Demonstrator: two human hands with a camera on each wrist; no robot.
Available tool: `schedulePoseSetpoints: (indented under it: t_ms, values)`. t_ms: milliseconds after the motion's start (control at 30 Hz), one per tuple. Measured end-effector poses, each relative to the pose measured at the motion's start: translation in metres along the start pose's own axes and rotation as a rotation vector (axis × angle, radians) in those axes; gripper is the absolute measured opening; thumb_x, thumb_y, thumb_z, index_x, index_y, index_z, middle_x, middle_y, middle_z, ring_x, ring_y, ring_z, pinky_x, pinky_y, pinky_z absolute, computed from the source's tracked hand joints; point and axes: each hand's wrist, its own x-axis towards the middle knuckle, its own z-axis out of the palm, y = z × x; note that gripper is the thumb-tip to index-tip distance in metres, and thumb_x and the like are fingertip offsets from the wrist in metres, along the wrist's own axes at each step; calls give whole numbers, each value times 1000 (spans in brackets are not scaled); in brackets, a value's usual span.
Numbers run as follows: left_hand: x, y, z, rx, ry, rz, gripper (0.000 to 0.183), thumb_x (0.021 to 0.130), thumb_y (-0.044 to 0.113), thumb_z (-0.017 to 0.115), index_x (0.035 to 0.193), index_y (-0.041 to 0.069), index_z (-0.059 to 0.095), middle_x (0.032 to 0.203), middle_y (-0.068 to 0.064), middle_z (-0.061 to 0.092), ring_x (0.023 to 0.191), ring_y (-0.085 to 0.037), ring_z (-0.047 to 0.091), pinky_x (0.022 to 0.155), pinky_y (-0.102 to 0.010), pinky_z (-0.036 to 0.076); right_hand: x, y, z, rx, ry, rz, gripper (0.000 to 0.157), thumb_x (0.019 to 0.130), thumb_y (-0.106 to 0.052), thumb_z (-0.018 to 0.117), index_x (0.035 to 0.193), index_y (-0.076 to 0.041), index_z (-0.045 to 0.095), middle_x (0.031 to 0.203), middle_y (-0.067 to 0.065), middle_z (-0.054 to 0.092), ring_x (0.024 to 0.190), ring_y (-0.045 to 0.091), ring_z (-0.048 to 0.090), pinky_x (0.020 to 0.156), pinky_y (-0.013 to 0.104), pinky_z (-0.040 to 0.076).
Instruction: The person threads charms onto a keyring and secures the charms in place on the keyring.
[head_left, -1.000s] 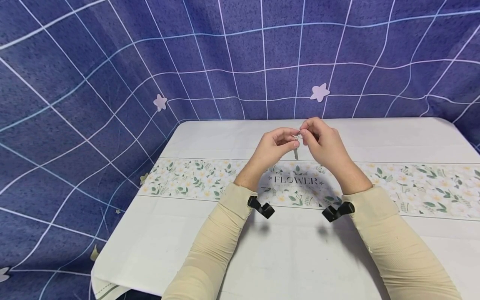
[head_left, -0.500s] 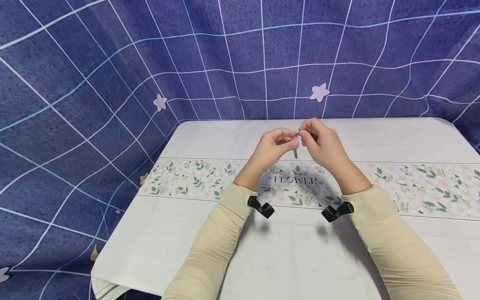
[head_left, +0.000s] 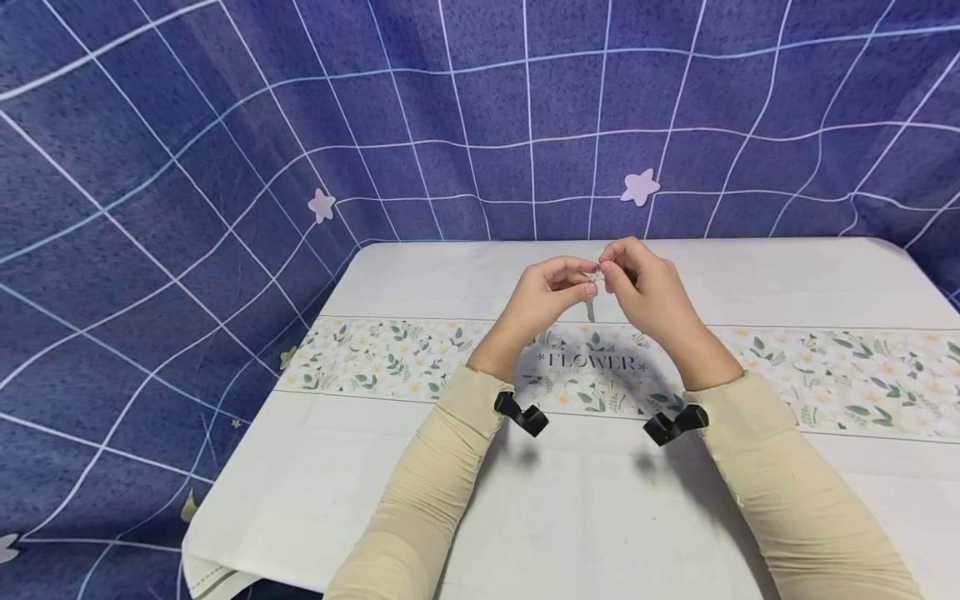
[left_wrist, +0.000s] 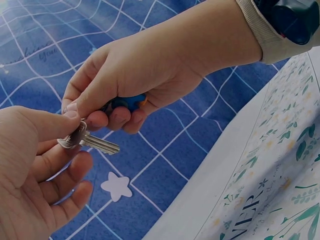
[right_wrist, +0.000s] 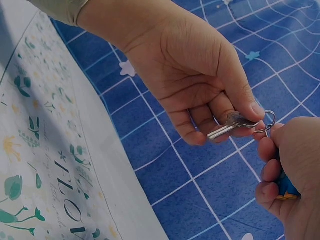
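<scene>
Both hands meet above the far half of the table. My left hand [head_left: 551, 287] pinches a silver key [right_wrist: 225, 131] between thumb and fingers, and its blade points out past them. A metal key ring [right_wrist: 274, 118] bridges the two hands, with part of it hidden behind fingertips. At the ring, the thumb and index finger of my right hand [head_left: 645, 279] pinch closely. Its other fingers curl round a small blue and orange charm [left_wrist: 129, 102], mostly covered in the palm. Whether the key is fully threaded on the ring, I cannot tell.
Below the hands lies a white tablecloth [head_left: 360, 475] with a flowered band [head_left: 390, 354] lettered FLOWER. A blue curtain [head_left: 465, 108] with white grid lines and stars hangs behind and at the left. Each wrist wears a black camera mount.
The hands stay almost in place. In the head view, the key's blade has tilted slightly between the fingers.
</scene>
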Motion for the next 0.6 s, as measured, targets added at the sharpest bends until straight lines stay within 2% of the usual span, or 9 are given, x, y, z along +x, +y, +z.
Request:
schedulePoseSetpoints:
  t_ms: [233,600]
  values:
    - [0,0,1,-19,18,6,25,94,6,72,117,-1,69,96,-16,72,84,-12,65,80,-26,55,0,0,1,-6,-1,-5,8,104,-8,55,105,-2,60,73,6,59,56,18,46,52,24,34]
    - [0,0,1,-17,21,-25,22,95,8,71,115,-1,69,98,-14,72,83,-11,64,81,-25,55,0,1,0,-10,-18,0,8,104,-7,54,106,-2,59,73,6,59,58,18,46,53,25,35]
